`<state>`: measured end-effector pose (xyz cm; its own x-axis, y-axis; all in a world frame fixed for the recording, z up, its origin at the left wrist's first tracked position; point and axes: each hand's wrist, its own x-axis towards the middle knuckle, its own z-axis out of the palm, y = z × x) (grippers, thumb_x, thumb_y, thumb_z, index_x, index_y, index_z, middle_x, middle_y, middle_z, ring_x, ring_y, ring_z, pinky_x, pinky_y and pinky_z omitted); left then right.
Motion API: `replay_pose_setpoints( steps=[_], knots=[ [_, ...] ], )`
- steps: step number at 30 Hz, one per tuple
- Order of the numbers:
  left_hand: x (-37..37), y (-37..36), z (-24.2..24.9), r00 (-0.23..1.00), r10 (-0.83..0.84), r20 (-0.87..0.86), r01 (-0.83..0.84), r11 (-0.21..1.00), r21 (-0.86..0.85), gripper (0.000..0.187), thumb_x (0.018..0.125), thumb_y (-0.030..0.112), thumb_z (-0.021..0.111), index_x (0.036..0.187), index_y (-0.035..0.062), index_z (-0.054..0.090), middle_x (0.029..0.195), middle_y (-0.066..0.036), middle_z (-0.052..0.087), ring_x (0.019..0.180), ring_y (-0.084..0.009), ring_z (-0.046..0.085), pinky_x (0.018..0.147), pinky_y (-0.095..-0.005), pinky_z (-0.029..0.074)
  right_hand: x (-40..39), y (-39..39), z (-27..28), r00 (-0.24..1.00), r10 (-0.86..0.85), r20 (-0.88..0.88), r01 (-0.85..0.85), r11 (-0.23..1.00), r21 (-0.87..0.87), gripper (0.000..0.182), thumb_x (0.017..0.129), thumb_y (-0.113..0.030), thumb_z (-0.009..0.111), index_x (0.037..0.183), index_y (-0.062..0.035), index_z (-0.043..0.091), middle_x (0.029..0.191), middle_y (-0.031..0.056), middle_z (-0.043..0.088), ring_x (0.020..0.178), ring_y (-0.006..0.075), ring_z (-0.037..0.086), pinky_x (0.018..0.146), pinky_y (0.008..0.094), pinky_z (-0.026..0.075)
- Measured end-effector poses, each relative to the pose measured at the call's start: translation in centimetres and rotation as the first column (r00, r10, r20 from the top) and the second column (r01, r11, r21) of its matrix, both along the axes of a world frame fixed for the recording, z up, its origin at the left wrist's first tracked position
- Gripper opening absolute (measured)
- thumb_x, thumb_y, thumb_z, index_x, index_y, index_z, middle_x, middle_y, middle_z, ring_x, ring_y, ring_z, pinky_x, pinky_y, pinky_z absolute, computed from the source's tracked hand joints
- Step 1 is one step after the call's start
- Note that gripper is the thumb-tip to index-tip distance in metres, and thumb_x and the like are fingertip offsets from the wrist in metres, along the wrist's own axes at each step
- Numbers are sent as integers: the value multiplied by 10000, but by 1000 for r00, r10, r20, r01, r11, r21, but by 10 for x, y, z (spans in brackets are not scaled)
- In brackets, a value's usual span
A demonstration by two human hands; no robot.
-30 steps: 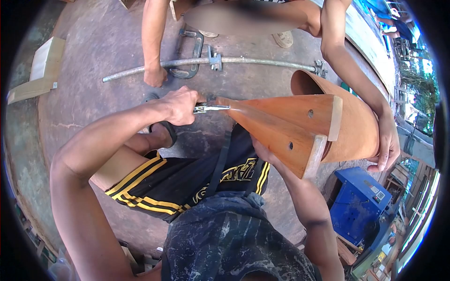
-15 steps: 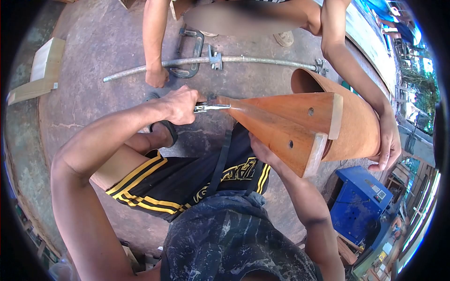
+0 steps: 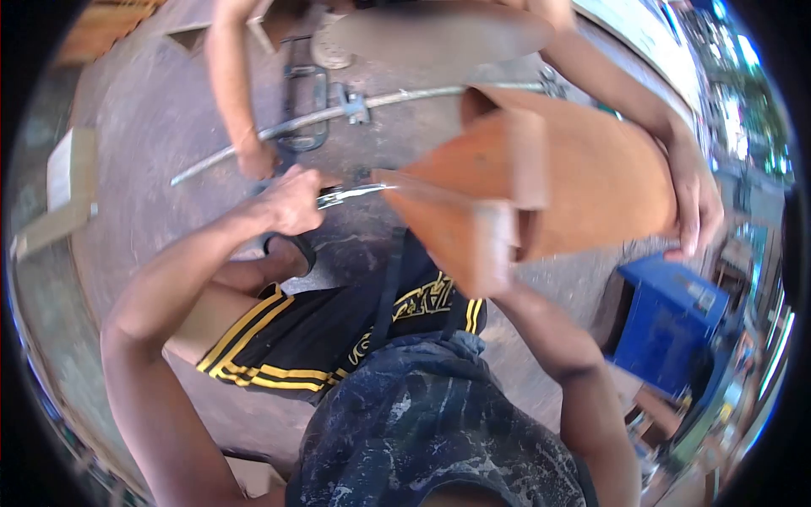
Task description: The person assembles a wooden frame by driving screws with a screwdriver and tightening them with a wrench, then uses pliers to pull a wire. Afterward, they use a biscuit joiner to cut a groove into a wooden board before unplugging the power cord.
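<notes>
Head view, motion-blurred. Left hand (image 3: 287,203) closed around a metal tool (image 3: 351,194); the tool's tip points at the narrow end of an orange-brown wooden piece (image 3: 460,198). The wooden piece widens toward the camera into two flat-ended arms. Right hand hidden under the wooden piece; only the forearm shows, so grip cannot be told. Behind the piece lies a hollow wooden cone (image 3: 600,182), on its side. A second person's hand (image 3: 697,211) rests on the cone's far edge; their other hand (image 3: 253,160) is on a long metal pipe (image 3: 338,114) lying across the concrete floor (image 3: 144,127). Blue machine (image 3: 672,321) at right.
</notes>
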<state>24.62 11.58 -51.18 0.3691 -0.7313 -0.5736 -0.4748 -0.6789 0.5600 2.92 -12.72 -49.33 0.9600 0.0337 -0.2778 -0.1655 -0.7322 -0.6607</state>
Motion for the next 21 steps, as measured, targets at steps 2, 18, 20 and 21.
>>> replay_pose_setpoints(
  steps=[2, 18, 20, 21],
  knots=[
    [-3, -13, 23, 998, 27, -51, -26, 999, 20, 593, 702, 10, 546, 1288, 19, 637, 1065, -304, 681, 1079, -430, 654, 965, -467, 518, 7, 8, -16, 996, -37, 81, 35, 999, 16, 508, 941, -328, 589, 1386, -94, 515, 1392, 187, 549, 1323, 361, 492, 1104, 516, 392],
    [-79, -286, 27, 819, -572, 50, 489, 649, -582, 550, 788, 110, 604, 1324, -9, 589, 1271, -231, 647, 1188, -389, 612, 1056, -419, 468, 32, -10, 39, 920, -385, -77, 383, 837, 391, 252, 833, -90, 536, 1040, -12, 657, 949, 221, 689, 933, 441, 653, 811, 501, 525],
    [-31, -172, -5, 893, -449, -29, 406, 832, -378, 549, 794, 115, 603, 1328, -11, 583, 1272, -230, 646, 1191, -387, 609, 1056, -417, 466, 34, -11, 40, 784, -296, -545, 566, 701, 434, 254, 831, -91, 536, 1044, -19, 656, 953, 217, 690, 932, 438, 654, 805, 495, 524],
    [-14, -109, -16, 932, -358, -55, 333, 905, -264, 549, 796, 117, 603, 1329, -12, 580, 1273, -229, 645, 1192, -387, 608, 1056, -416, 466, 28, -5, 16, 883, -342, -322, 459, 772, 440, 250, 832, -90, 537, 1041, -24, 657, 933, 227, 686, 920, 441, 655, 799, 493, 526]
  ],
)
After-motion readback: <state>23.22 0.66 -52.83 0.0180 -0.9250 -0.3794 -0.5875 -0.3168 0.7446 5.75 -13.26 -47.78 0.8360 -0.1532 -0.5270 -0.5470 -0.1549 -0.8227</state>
